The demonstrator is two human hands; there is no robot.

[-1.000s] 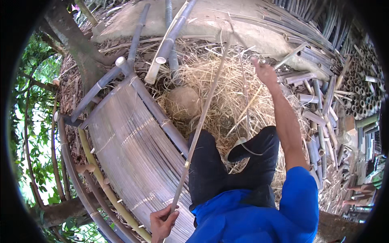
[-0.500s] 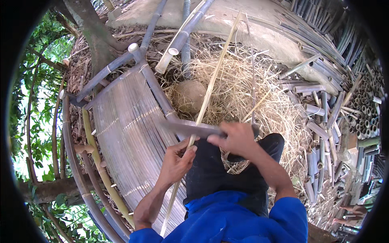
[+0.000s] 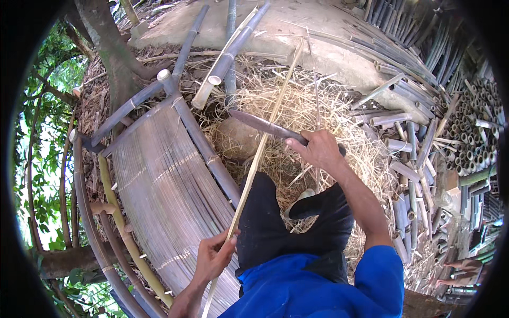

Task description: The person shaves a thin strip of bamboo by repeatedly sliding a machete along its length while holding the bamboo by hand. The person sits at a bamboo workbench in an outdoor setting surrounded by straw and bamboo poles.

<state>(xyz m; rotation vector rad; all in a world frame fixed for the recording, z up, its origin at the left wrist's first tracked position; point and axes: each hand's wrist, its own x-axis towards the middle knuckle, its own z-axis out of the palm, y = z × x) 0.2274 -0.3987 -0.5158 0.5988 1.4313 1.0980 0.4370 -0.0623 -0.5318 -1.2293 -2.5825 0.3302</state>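
A long, thin bamboo strip (image 3: pixel 249 185) slants from beside my left arm up to the far side of the shavings. My left hand (image 3: pixel 216 254) pinches it between thumb and fingers, low down near my left thigh. My right hand (image 3: pixel 319 150) is wrapped round the dark handle of a large knife (image 3: pixel 260 125). The blade points left and crosses the strip well above my left hand. Whether its edge bites into the strip cannot be made out.
To my left lies a slatted bamboo bench (image 3: pixel 164 169) with pole rails. A heap of pale shavings (image 3: pixel 297 116) and a rounded stone (image 3: pixel 237 139) lie ahead. Cut bamboo pieces (image 3: pixel 405 169) and stacked tubes (image 3: pixel 477 138) are at the right. Another person's hand (image 3: pixel 461 265) shows at far right.
My right hand has moved the knife forward along the strip, away from my left hand. My left hand has drawn back toward me, still pinching the strip.
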